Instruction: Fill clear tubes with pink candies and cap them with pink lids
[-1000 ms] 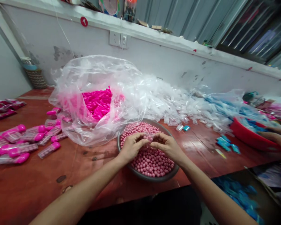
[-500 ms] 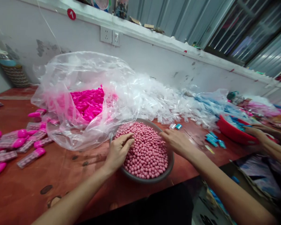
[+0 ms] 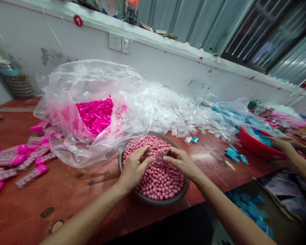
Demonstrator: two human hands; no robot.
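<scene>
My right hand (image 3: 185, 164) pinches a small clear plastic tube (image 3: 160, 154) between thumb and fingers, above the heap of pink beads (image 3: 159, 183). Pink beads show in or through its clear wall; I cannot tell which. Opposite it, my left hand (image 3: 135, 167) hovers over the left of the heap, thumb and fingers curved and apart, with nothing visible between them. The beads fill a dark grey bowl (image 3: 165, 203) on the reddish table (image 3: 97, 200).
Behind the bowl, a clear bag (image 3: 73, 73) holds bright pink caps (image 3: 95, 115). Empty clear tubes (image 3: 178, 112) pile along the wall. Bead-filled tubes with pink caps (image 3: 32, 175) lie left. At right, another person's hands (image 3: 287, 144) reach into a red basin (image 3: 252, 146), near blue pieces (image 3: 233, 153).
My right hand has moved left from the bowl's right rim to over the beads, bringing the clear tube into sight. My left thumb and fingers have spread slightly. The view has shifted a little.
</scene>
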